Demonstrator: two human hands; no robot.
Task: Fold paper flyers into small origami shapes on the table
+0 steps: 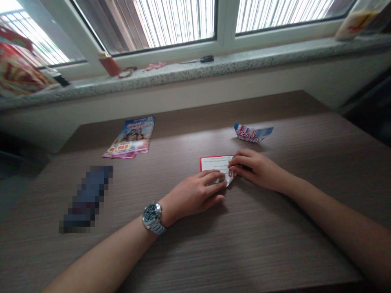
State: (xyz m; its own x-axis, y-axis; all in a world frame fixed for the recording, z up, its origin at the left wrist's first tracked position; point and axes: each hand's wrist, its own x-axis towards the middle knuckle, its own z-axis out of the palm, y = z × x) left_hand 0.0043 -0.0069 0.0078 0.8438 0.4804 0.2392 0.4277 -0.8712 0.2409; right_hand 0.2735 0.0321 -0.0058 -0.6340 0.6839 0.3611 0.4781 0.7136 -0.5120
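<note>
A white and red printed sheet of paper (212,162), folded small, lies on the table in front of me. Across its lower left part rests my left hand (198,191), fingers stretched out and lying on the paper; a metal watch (152,215) is on that wrist. My right hand (258,169) pinches the sheet's right edge between thumb and fingers, hiding that corner. Just beyond the right hand stands a folded paper boat (252,134) in blue, white and red print.
A stack of colourful flyers (134,134) lies at the table's far left, with a blurred-out dark object (87,199) nearer me. On the granite windowsill (171,75) are a red lighter-like item (109,65), a black-handled tool (207,59) and a food bag (21,67).
</note>
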